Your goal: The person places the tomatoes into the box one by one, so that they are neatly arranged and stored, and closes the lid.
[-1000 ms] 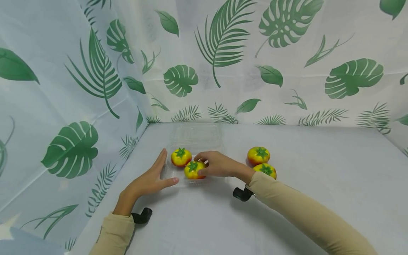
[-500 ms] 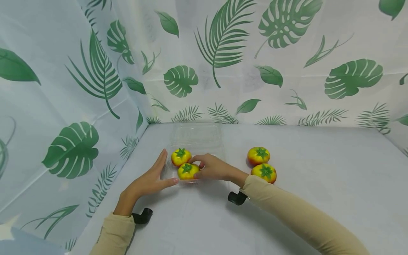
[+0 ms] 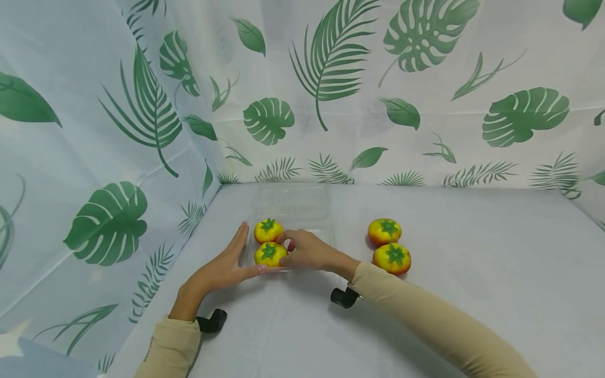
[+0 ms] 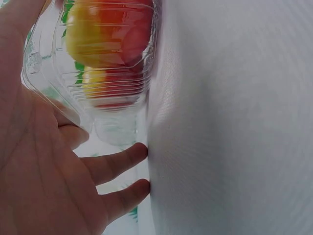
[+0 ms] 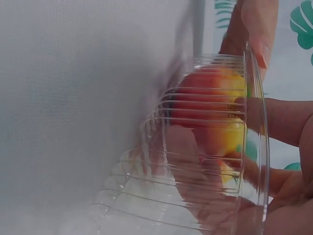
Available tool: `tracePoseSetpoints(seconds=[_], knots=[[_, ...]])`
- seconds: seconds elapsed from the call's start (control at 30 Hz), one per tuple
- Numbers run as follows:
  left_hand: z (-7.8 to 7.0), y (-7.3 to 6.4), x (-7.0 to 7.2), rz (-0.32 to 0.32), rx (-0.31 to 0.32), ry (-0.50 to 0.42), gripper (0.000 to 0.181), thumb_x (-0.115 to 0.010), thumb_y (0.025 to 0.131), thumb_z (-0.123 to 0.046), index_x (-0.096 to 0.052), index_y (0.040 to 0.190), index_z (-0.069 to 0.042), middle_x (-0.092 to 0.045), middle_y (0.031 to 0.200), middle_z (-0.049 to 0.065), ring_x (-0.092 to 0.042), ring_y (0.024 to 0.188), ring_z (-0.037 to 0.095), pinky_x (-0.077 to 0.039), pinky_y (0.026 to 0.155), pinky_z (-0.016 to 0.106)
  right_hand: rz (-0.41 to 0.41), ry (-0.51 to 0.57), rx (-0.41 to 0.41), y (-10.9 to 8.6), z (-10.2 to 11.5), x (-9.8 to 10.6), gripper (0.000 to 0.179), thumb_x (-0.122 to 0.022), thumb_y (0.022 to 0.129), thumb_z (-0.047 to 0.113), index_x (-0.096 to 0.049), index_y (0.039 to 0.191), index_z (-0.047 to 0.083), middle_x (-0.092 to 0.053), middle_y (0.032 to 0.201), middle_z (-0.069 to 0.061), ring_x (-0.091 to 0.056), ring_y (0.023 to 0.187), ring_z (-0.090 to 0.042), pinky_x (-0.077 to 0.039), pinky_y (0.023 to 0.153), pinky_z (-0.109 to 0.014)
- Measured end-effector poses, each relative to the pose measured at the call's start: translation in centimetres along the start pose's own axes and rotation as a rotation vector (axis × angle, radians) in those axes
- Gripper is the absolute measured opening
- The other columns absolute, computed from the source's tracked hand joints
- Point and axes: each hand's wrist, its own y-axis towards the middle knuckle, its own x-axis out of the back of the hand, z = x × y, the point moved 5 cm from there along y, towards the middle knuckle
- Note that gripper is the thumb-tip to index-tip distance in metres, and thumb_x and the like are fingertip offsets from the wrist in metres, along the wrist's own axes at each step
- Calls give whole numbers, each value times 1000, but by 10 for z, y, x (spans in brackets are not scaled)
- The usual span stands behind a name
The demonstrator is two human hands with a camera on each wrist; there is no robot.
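Observation:
A clear plastic clamshell box [image 3: 321, 236] lies with its lid folded back. Inside its left half sit two yellow-and-red tomatoes with green leafy tops, a back tomato [image 3: 268, 231] and a front tomato [image 3: 270, 254]. My right hand [image 3: 309, 252] reaches into the box and holds the front tomato from its right side, fingers and thumb curved about it; the right wrist view shows this through the ribbed wall. My left hand [image 3: 224, 266] rests against the box's left front corner. Its fingers are straight and the thumb lies along the front edge.
Two more tomatoes stand on the white table right of the box, a farther tomato [image 3: 384, 232] and a nearer tomato [image 3: 392, 258], close by my right sleeve [image 3: 425, 310]. A leaf-patterned curtain [image 3: 350, 121] rises behind and to the left.
My right hand has moved left with the front tomato, which now sits just in front of the back tomato. My left hand has stayed at the box corner.

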Motion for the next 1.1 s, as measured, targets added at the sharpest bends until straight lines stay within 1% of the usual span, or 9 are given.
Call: tracePoseSetpoints(seconds=[0.17, 0.37, 0.47, 0.6, 0.73, 0.9, 1.1], knots=[[1, 1, -1, 2, 16, 0, 125, -71, 94, -64, 9, 171, -7, 16, 178, 8, 1, 164, 34, -15, 126, 61, 1, 3, 1, 0, -1, 0, 43, -81, 91, 10, -69, 131, 4, -68, 108, -8, -62, 98, -24, -58, 85, -38], [0, 1, -1, 3, 21, 8, 125, -70, 94, -65, 10, 171, -6, 16, 178, 10, 1, 163, 36, -14, 126, 63, 14, 31, 10, -2, -1, 2, 46, -80, 92, 11, -65, 135, 3, -69, 109, -9, -63, 96, -24, -58, 84, -37], [1, 2, -2, 1, 15, 7, 124, -70, 95, -64, 9, 170, -5, 16, 178, 11, 1, 163, 38, -13, 126, 63, 26, 52, 22, -4, -3, 2, 46, -79, 93, 12, -64, 136, 3, -70, 112, -10, -64, 97, -23, -58, 86, -37], [2, 2, -2, 1, 4, 7, 123, -70, 96, -62, 9, 170, -5, 15, 178, 12, 1, 163, 39, -13, 125, 64, 46, 91, 35, -8, -4, 4, 45, -77, 94, 12, -63, 137, 5, -70, 119, -11, -66, 102, -24, -58, 90, -38], [2, 3, -3, 2, 0, 11, 123, -71, 96, -61, 8, 170, -4, 14, 178, 13, 0, 163, 40, -14, 125, 66, 64, 131, 37, -12, -6, 7, 45, -75, 96, 14, -63, 139, 6, -71, 123, -12, -68, 106, -24, -59, 92, -38], [0, 3, -3, 2, 7, 11, 123, -70, 96, -62, 8, 170, -4, 15, 178, 13, 1, 163, 39, -13, 125, 65, 68, 145, 10, -15, -12, 12, 50, -74, 99, 18, -60, 145, 6, -69, 127, -12, -69, 107, -25, -59, 94, -40], [-1, 2, -2, 5, 15, 12, 124, -70, 95, -62, 9, 170, -4, 15, 178, 13, 0, 163, 38, -12, 126, 63, 32, 140, -42, -19, -21, 22, 52, -73, 101, 23, -58, 148, 5, -68, 132, -14, -66, 117, -28, -57, 100, -44]])
